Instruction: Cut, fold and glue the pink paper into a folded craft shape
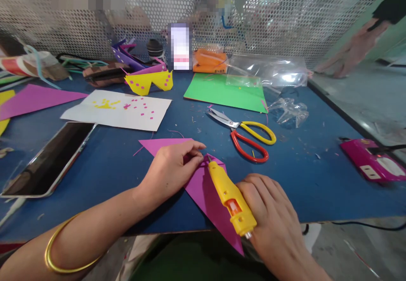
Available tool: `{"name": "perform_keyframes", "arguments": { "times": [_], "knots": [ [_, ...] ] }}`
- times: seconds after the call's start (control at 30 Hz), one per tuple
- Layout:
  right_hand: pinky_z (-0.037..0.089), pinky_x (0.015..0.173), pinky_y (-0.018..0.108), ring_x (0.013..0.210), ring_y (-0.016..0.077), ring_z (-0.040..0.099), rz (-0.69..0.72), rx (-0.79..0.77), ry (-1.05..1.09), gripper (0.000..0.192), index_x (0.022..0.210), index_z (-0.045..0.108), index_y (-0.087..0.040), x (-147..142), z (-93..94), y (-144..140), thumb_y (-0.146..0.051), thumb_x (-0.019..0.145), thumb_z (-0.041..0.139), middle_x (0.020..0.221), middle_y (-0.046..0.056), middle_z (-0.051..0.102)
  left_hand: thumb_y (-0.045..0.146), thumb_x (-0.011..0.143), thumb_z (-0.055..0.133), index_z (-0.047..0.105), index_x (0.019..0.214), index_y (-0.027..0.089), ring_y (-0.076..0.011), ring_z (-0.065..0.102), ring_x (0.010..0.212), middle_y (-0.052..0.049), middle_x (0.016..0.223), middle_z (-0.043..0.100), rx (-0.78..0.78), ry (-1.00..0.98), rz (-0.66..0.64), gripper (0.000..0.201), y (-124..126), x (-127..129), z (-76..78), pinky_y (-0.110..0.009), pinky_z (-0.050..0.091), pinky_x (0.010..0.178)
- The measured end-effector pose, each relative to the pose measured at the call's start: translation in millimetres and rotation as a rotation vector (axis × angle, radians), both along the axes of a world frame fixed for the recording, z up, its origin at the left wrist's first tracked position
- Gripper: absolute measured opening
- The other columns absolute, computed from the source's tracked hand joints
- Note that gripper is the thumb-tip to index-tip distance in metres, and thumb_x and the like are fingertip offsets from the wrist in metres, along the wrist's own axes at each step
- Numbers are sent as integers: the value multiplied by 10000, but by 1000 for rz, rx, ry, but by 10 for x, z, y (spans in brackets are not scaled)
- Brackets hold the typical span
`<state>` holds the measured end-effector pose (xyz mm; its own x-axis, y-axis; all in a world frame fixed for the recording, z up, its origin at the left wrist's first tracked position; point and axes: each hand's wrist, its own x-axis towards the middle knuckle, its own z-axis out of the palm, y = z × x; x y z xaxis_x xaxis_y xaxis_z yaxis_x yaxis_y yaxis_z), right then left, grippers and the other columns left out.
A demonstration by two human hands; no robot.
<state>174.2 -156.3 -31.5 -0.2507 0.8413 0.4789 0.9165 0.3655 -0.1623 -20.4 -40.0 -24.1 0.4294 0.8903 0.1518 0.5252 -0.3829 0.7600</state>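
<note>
— Magenta paper (207, 198), a flat pointed triangle, lies on the blue table (127, 158) at its near edge. Who holds it?

— Left hand (173, 169) pins it, fingertips pinched at the fold. Right hand (272, 213) grips a yellow plastic glue gun (230, 196), nozzle touching the paper beside those fingertips.

— Nearby?

— Scissors (249, 135) just beyond, phone (49, 158) left, perforated metal screen (285, 15) behind.
</note>
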Motion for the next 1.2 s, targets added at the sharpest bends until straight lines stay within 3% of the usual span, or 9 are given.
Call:
{"name": "perform_keyframes", "arguments": {
  "times": [1.2],
  "knots": [
    [402, 733, 336, 806, 216, 512, -10, -14, 7, 189, 928, 522, -168, -15, -14, -7, -185, 1022, 359, 831, 65, 583, 232, 863, 622, 716, 1021, 216, -135, 726, 765, 42, 848, 778, 18, -2, 3, 184, 9, 4, -23, -252, 569, 776]
  ]
}}
